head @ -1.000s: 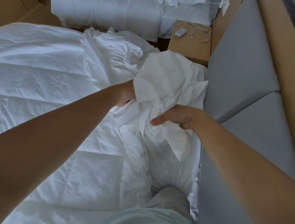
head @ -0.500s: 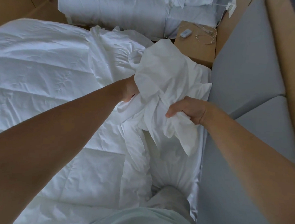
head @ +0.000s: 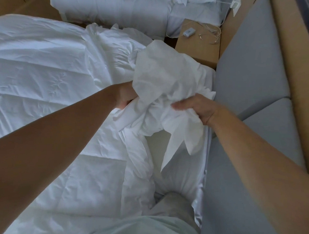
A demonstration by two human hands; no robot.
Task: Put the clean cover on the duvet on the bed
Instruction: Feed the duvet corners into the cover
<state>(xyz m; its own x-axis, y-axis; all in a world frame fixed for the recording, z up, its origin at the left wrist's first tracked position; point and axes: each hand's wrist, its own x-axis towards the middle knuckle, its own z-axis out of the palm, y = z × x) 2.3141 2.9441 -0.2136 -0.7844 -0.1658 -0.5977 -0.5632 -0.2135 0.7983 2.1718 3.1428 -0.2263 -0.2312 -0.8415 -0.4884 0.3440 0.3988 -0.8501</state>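
At the bottom centre of the frame the person's knee (head: pixel 173 202) in light trousers presses into the white bedding, with a pale shirt hem below it. The quilted white duvet (head: pixel 45 76) spreads over the bed across the whole left half of the frame, creased and bunched toward its right edge. Above the knee, both bare forearms reach in from the lower corners to the middle of the frame. The left hand (head: pixel 124 98) is closed on a bunched white cover (head: pixel 165 85), its fingers hidden inside the folds; the right hand (head: pixel 196 106) pinches the same bundle from the right, fingers curled over the cloth, a loose pointed flap hanging beneath it. The cover is lifted clear of the duvet at centre frame, and its crumpled mass blocks the view of the bedding behind it. To the right, just beside the bed, runs a grey cushioned bench (head: pixel 249 68) backed by tan wood panelling. At upper centre right stands a small wooden nightstand (head: pixel 197 49) carrying a small white device (head: pixel 188 32) and a thin tangled cable (head: pixel 210 36). Farthest away, along the top of the frame, lies a second bed (head: pixel 110 8) in white linen.
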